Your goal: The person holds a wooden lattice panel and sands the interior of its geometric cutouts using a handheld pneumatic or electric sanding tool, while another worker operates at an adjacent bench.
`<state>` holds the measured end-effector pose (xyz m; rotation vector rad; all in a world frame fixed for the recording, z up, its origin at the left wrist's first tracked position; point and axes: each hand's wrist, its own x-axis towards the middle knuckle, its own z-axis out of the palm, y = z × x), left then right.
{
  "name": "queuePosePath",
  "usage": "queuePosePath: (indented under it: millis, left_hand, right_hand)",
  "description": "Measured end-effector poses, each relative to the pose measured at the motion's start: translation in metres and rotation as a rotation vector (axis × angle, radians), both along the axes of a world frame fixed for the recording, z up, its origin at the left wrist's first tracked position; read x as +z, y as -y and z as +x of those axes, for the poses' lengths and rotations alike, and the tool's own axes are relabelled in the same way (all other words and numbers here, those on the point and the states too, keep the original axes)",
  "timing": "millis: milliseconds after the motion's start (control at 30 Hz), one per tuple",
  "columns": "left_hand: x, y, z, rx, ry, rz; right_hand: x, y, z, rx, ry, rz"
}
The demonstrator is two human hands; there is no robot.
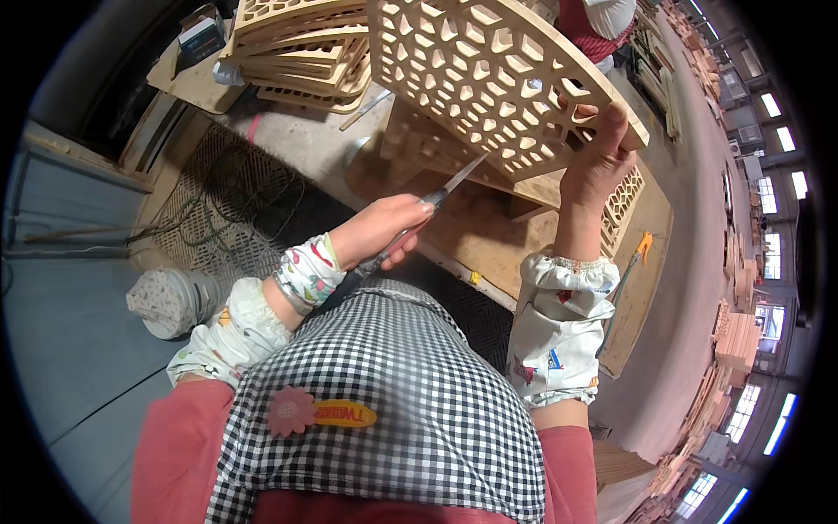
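My left hand (384, 231) is closed round the handle of a slim tool with a pointed grey blade (464, 171); I cannot tell whether it is a knife or a file. The blade's tip is by the lower edge of a pale wooden lattice panel (489, 131), pierced with many-sided holes; whether they touch is unclear. That panel is tilted up, its right end gripped by my right hand (601, 166). The thumb lies along the panel's end, and the other fingers are mostly hidden behind it. Under it stands a wooden work surface (489, 231).
More lattice panels (305, 65) are stacked at the far left, beside a small dark box (201, 37). Another panel (623, 208) lies behind my right wrist, near an orange-tipped tool (645, 244). Cables (231, 196) trail over a slatted mat. A speckled cylinder (161, 304) stands at left.
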<state>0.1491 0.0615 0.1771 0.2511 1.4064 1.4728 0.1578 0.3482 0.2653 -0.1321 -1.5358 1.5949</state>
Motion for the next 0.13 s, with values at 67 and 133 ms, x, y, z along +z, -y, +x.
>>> queuePosePath:
  millis: [67, 133]
  left_hand:
    - [-0.001, -0.008, -0.003, 0.018, -0.045, -0.005]
    - [-0.004, -0.019, -0.011, 0.057, -0.052, 0.002]
  right_hand:
    - [0.002, 0.002, 0.001, 0.011, 0.019, -0.003]
    - [0.003, 0.001, 0.001, 0.014, 0.026, -0.001]
